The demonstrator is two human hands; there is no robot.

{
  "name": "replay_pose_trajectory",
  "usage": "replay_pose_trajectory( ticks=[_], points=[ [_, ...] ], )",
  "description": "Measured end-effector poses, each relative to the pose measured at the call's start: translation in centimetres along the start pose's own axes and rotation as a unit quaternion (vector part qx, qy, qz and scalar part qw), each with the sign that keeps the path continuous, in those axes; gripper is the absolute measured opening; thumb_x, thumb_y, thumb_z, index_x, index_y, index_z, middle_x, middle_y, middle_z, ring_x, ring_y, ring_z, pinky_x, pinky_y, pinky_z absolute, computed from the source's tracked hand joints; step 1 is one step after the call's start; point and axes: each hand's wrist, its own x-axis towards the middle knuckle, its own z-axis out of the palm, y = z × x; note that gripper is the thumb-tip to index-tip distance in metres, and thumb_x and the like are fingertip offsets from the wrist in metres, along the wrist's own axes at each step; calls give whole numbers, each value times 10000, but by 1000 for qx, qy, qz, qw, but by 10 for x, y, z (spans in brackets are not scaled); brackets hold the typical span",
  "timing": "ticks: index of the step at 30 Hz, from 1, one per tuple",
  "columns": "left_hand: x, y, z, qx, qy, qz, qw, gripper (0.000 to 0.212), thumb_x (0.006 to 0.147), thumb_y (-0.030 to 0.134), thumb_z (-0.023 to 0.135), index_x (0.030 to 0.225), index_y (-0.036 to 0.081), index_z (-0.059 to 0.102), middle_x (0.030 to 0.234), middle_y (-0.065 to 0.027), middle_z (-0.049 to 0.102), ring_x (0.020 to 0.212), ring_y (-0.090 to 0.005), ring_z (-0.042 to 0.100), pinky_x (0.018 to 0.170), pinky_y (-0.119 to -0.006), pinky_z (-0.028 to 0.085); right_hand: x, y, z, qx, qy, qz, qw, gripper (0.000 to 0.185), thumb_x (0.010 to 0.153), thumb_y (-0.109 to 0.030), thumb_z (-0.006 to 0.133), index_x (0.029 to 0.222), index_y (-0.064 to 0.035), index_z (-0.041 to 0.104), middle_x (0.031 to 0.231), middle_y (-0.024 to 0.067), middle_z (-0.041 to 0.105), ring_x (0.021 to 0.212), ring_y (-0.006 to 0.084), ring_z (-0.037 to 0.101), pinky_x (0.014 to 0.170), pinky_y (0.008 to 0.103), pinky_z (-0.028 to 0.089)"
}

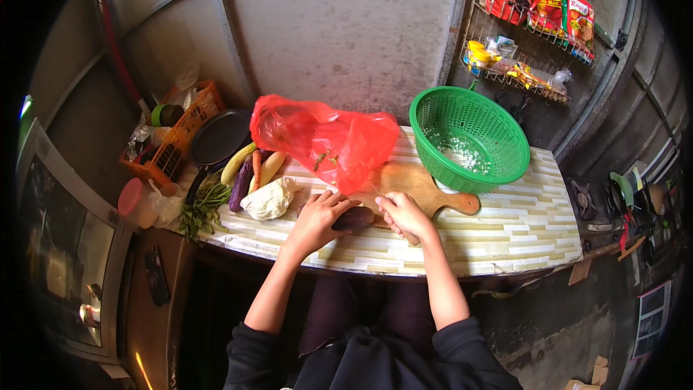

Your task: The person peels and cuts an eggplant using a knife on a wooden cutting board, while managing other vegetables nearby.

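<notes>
My left hand [322,219] rests on a dark purple-brown vegetable [354,219] at the near left edge of a wooden cutting board [403,181], fingers partly spread over it. In my right hand [403,215] is a knife, its wooden handle [412,239] showing below the fist; most of the blade is hard to make out. A red plastic bag [330,138] covers the board's far left part. Left of my left hand lie a pale cabbage [270,199], a purple eggplant [241,187], a carrot [256,168] and leafy greens [203,208].
Behind the board's handle stands a green plastic basket [468,141] with white bits inside. A black frying pan [221,136] and an orange crate [178,138] are at the back left. Wire racks [541,73] with packets hang at upper right, and a stove [595,206] is at far right.
</notes>
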Motion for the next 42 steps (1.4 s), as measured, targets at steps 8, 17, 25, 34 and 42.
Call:
replay_pose_trajectory(
  ticks=[8, 17, 25, 34, 42],
  points=[
    [19, -4, 11, -50, 87, 21, 995, 656, 655, 266, 822, 1263, 135, 613, 1115, -52, 611, 1035, -272, 568, 894, -395, 464, -75, 68, -37, 109, 49, 6, 993, 137, 996, -128, 504, 1044, -7, 548, 624, 3, 474, 414, 84, 453, 353, 272, 367],
    [-4, 7, 42, 28, 110, 114, 987, 448, 860, 347, 694, 1251, 137, 636, 1248, -71, 623, 1080, -283, 550, 982, -419, 420, -148, 74, -9, -140, 191, -85, 968, 177, 1034, -189, 476, 1001, -17, 503, 634, 99, 511, 520, 202, 533, 530, 368, 412],
    [-15, 19, 51, -62, 141, 42, 987, 586, 709, 185, 800, 1268, 141, 630, 1231, -41, 644, 1028, -270, 561, 981, -432, 396, -141, 45, -6, -201, 142, -86, 965, 253, 1034, -216, 460, 916, 5, 497, 713, 257, 571, 720, 477, 570, 621, 502, 423],
    [-15, 27, 50, -18, 121, 17, 992, 643, 711, 148, 767, 1331, 164, 596, 1199, -19, 621, 1039, -241, 541, 999, -406, 344, -136, 38, -17, -247, 108, -81, 960, 283, 1037, -252, 454, 916, -1, 504, 634, 271, 559, 674, 488, 576, 595, 545, 417],
    [-6, 16, 51, 101, 138, 25, 985, 525, 744, 121, 739, 1258, 173, 644, 1200, 9, 634, 1022, -196, 572, 1021, -404, 311, -125, 50, -17, -228, 142, -92, 959, 268, 1038, -246, 453, 951, -5, 532, 634, 265, 563, 663, 484, 577, 595, 540, 417]
  ],
)
